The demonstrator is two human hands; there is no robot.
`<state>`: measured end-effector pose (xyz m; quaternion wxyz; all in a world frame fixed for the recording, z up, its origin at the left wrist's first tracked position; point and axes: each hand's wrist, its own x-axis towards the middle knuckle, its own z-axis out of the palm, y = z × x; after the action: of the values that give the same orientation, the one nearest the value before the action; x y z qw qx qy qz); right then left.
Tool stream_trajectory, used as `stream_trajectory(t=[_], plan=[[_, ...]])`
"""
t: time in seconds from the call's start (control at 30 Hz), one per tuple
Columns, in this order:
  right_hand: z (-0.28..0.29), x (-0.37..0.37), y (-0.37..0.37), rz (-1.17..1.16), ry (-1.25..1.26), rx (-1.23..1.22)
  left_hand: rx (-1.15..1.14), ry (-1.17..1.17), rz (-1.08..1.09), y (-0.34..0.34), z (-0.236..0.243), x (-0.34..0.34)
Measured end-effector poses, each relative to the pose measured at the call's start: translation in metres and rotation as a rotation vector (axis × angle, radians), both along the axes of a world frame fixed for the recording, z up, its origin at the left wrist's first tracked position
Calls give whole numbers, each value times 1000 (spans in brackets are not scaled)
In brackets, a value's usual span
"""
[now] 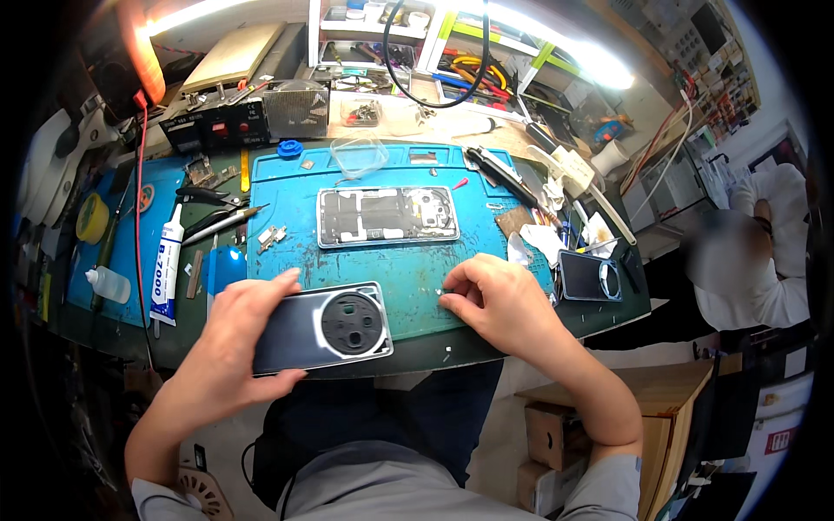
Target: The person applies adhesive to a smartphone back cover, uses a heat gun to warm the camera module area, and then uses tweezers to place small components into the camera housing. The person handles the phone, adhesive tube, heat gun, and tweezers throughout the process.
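Observation:
My left hand (230, 343) grips a dark phone back cover (291, 333) by its left end, thumb along the near edge and fingers on the far edge. A round black camera opening with a pale ring lies at the cover's right end. My right hand (489, 300) is to the right of it, thumb and forefinger pinched together just over the mat; a tiny whitish bit shows at the fingertips, too small to name. Beyond both hands an opened phone (387, 216) lies flat on the blue work mat (291, 260), its inner parts showing.
A glue tube (167, 269), a small white bottle (109, 285) and pliers (208, 198) are on the left. Another phone cover (584, 276), tweezers and tissues lie at right. A clear plastic box (359, 156) stands at the mat's back. A person in white (747, 252) sits far right.

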<state>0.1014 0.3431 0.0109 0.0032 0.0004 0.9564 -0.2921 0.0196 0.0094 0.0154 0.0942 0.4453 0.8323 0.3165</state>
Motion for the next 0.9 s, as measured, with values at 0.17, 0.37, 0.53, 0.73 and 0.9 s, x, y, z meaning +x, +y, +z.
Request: stream_trajectory(t=[0.17,0.37,0.53,0.73,0.9], plan=[[-6,-1,-5,13,86,69,-28,-44,-28,18,-1,-4],[2,-13,-2,68,-80,123,3,56,-31,19,1,-2],[23,1,-5,-30,-269,-318,249,-115,96,42,0,20],[40,43,-33,19,-238,-530,341,-544,35,85,-7,51],[36,59,-34,12,-95,-469,311,-761,41,91,-2,60]])
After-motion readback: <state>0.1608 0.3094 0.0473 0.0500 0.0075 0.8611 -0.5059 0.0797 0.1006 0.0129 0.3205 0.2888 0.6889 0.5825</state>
